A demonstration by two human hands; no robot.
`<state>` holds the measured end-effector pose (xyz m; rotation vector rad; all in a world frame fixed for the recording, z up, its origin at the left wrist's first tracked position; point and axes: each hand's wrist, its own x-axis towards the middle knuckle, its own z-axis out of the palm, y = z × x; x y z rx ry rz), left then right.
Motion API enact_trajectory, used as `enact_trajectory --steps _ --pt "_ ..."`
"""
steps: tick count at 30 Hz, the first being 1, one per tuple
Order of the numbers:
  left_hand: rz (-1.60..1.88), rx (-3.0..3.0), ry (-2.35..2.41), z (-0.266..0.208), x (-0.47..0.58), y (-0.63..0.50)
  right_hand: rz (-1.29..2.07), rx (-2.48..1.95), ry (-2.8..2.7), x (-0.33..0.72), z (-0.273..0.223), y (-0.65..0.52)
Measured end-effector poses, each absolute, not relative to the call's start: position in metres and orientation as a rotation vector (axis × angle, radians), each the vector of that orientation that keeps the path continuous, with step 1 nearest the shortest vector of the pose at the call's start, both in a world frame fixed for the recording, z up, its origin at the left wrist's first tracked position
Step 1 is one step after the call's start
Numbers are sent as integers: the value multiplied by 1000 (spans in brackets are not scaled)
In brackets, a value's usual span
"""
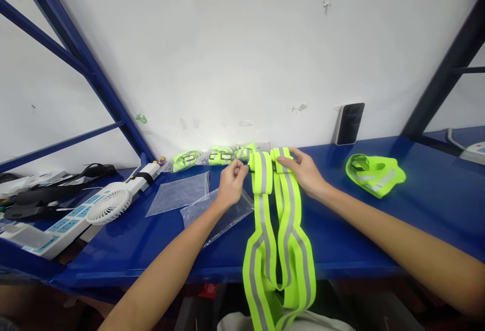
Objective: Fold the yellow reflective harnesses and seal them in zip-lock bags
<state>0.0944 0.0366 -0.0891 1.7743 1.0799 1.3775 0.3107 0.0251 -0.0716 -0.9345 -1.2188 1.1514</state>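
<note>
A neon-yellow reflective vest made of straps with grey stripes [290, 209] hangs from the tabletop over its front edge toward my lap. My left hand [232, 183] is closed in a pinch at the left edge of the vest's upper end, by a small dark piece that is partly hidden. With thumb on top and fingers behind, my right hand [303, 170] grips the folded upper right strap. Two clear plastic bags, one farther left [180, 193] and one partly under my left forearm [238, 212], lie flat beside the vest.
Several bagged yellow vests [185, 160] line the wall. A bundled yellow vest [375, 174] lies at right, near a phone-like device [350, 124] leaning on the wall. A white fan [109, 205] and power strip [70, 225] occupy the left. Blue posts [102, 88] frame the blue table [337, 240].
</note>
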Motion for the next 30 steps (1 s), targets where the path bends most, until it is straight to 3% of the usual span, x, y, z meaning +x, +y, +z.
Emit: enact_trajectory --steps 9,16,18,24,30 --pt "1299 2535 992 -89 95 32 1524 -884 -968 308 -74 29" --pt "1385 2341 1112 -87 95 39 1710 -818 -1173 307 -72 21" --pt "1436 2129 1118 -88 96 42 1583 -834 -1351 308 -73 21" --pt "1491 1701 1085 -84 97 46 719 -1120 -1814 317 -87 32" --pt "1567 1829 1105 -78 100 37 702 -884 -1808 315 -85 32"
